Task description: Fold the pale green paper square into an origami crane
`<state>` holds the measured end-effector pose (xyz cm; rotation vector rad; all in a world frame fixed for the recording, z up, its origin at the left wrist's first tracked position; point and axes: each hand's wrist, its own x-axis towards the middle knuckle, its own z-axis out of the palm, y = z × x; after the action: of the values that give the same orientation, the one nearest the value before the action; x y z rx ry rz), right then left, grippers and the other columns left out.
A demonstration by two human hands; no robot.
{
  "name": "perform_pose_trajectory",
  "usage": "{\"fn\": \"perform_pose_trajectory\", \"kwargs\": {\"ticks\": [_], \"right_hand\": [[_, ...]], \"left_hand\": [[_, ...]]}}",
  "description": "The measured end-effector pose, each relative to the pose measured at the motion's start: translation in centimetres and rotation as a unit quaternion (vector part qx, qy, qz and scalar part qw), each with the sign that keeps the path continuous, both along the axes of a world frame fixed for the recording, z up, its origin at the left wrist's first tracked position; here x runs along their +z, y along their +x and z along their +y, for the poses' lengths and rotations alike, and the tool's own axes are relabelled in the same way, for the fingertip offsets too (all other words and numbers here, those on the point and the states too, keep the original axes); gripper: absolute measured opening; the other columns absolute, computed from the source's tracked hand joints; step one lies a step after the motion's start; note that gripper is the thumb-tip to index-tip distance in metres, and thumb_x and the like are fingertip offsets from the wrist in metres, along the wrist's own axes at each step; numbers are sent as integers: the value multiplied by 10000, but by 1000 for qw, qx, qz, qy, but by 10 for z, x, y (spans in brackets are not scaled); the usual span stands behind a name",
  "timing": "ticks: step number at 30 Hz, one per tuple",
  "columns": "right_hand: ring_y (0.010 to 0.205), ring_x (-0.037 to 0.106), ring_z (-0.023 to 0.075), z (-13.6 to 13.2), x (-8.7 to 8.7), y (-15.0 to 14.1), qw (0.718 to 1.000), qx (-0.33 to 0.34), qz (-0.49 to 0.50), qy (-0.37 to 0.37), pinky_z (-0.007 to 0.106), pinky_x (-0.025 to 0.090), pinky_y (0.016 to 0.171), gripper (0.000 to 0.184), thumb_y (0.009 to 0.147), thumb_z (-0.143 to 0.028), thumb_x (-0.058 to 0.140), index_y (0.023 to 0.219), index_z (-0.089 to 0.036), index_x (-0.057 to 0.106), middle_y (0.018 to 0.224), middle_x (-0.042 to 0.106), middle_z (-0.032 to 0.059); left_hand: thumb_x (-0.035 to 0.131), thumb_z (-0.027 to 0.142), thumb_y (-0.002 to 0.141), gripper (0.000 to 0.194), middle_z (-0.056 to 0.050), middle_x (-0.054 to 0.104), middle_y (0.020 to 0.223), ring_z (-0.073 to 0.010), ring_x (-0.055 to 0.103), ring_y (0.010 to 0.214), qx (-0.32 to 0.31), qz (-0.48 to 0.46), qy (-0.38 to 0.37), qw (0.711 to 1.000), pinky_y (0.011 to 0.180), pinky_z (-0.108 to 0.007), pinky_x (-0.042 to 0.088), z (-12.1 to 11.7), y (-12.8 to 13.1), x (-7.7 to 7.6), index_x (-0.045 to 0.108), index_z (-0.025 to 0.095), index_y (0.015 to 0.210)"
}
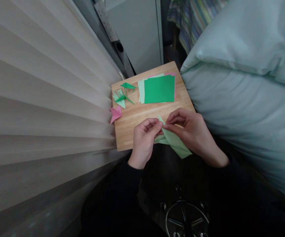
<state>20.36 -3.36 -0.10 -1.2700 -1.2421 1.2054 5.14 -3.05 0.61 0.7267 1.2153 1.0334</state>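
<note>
A pale green folded paper (178, 143) hangs between my two hands, over the near edge of the small wooden table (130, 131). My left hand (146, 138) pinches it near its narrow upper point, thumb on top. Close beside that grip, my right hand (188, 130) has thumb and forefinger closed on the same fold. The paper's wider end slants down to the right, below my right fingers. Part of the paper is hidden behind my left fingertips.
A stack of paper sheets, dark green (159, 89) on top, lies at the table's back. Several green folded cranes (122, 97) and a pink folded one (115, 113) sit along the left edge. A pleated curtain (46, 108) borders the left, pale blue bedding (231, 89) the right.
</note>
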Motion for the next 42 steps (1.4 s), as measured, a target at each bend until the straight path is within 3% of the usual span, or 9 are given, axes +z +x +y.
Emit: {"fn": "perform_pose_trajectory", "kwargs": {"ticks": [19,25,33,42], "right_hand": [[787,773,228,0,0,0,1000,17,-11,-15,355,605,717,282,787,-397,843,860,-194,661,814,772,44],[811,745,214,-1,-1,-1,999,42,-16,-4,362,581,775,241,890,-416,749,848,-182,705,838,774,58],[746,693,175,-2,0,-1,996,58,-68,25,309,523,723,99,912,-202,678,820,-178,707,776,746,23],[707,676,158,-2,1,-1,991,59,-107,46,270,497,684,101,906,-173,678,809,-169,703,746,739,14]], "left_hand": [[900,298,671,238,22,674,700,-76,588,630,22,23,15,999,654,-219,488,1,-1,-1,724,164,759],[881,276,689,181,13,699,708,-89,597,665,20,38,49,998,704,-236,485,2,-1,-3,747,173,754],[860,303,726,182,14,680,706,-91,583,656,18,56,62,996,698,-238,480,-1,0,-9,744,172,775],[830,349,771,209,8,671,749,-98,591,702,12,64,82,995,712,-226,487,0,-3,-15,734,169,817]]}}
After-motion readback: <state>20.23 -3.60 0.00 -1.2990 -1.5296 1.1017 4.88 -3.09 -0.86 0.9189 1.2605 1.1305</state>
